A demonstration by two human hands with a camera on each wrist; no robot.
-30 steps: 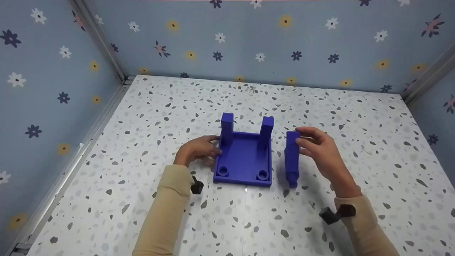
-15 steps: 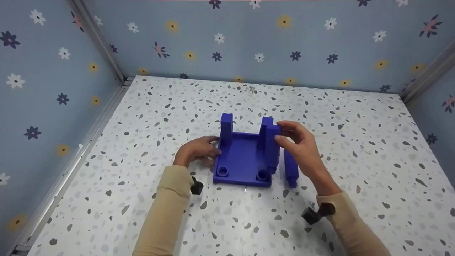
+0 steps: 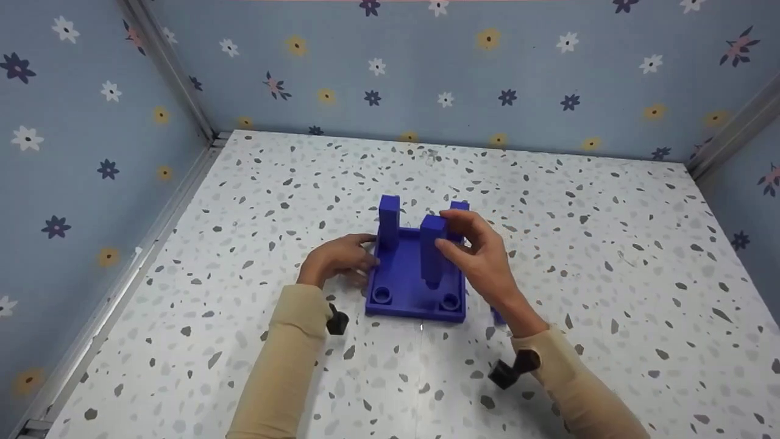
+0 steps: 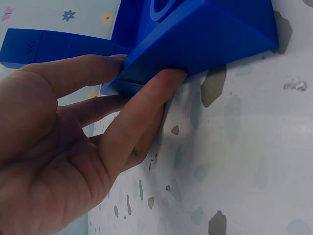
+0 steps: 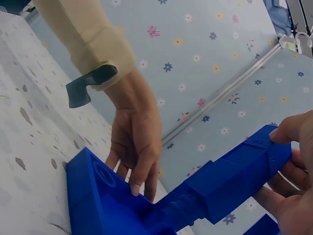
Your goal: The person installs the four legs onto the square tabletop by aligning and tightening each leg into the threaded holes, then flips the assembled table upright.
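A blue toy tabletop [image 3: 408, 274] with raised rims lies upside down in the head view. Two square blue legs [image 3: 389, 222] stand at its far corners, the right one partly behind my right hand. The near corners show round sockets [image 3: 450, 301]. My left hand [image 3: 339, 259] rests at the left rim, its fingertips touching the outer side. My right hand [image 3: 484, 259] pinches the top of a third leg [image 3: 431, 250] between thumb and fingers. That leg is held above the tabletop, its threaded end [image 5: 181, 210] pointing down. Another leg [image 3: 498, 316] lies right of the tabletop, mostly hidden.
The white speckled table [image 3: 292, 183] extends around the parts. Flower-patterned panels [image 3: 426, 67] enclose it at the back and both sides. A black camera mount sits on each wrist.
My right hand has lifted a leg from the right side and carried it left over the tabletop. A second leg came into view beneath it. My left hand stays at the rim.
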